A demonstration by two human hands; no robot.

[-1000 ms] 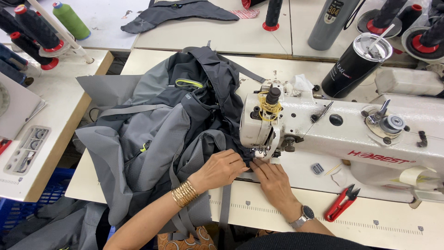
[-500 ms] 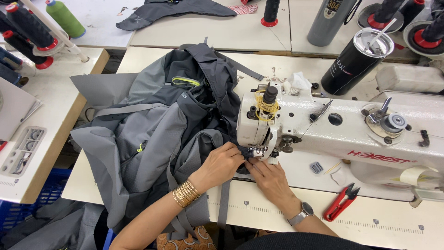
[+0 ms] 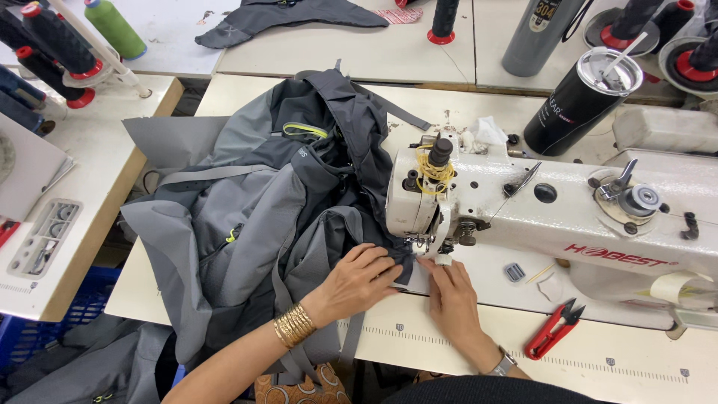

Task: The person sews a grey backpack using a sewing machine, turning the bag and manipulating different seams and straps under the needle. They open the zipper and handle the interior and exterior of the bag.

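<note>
Grey fabric of a half-assembled backpack (image 3: 254,217) is bunched on the sewing table (image 3: 598,352), left of a white sewing machine (image 3: 538,217); one edge is fed under the presser foot (image 3: 422,243) at the machine's head. The left hand (image 3: 359,280) is laid flat on the fabric just beside the foot, fingers spread and pressed down, nothing being gripped; a stack of gold bangles (image 3: 293,325) is worn on that wrist. The right hand (image 3: 452,295) is rested on the table with its fingertips (image 3: 434,263) pinched together on the small dark piece at the needle; whether the piece is actually clamped cannot be told. A loose grey strap (image 3: 351,337) is hung over the table's front edge; red thread snips (image 3: 552,329) are left well apart to the right, and a black tumbler (image 3: 580,105) is stood behind the machine. Fingertips are judged dangerously near the needle; a slip could bring a puncture; the bulky bag could drag and skew the seam; the dangling strap could be caught under the stitching.
</note>
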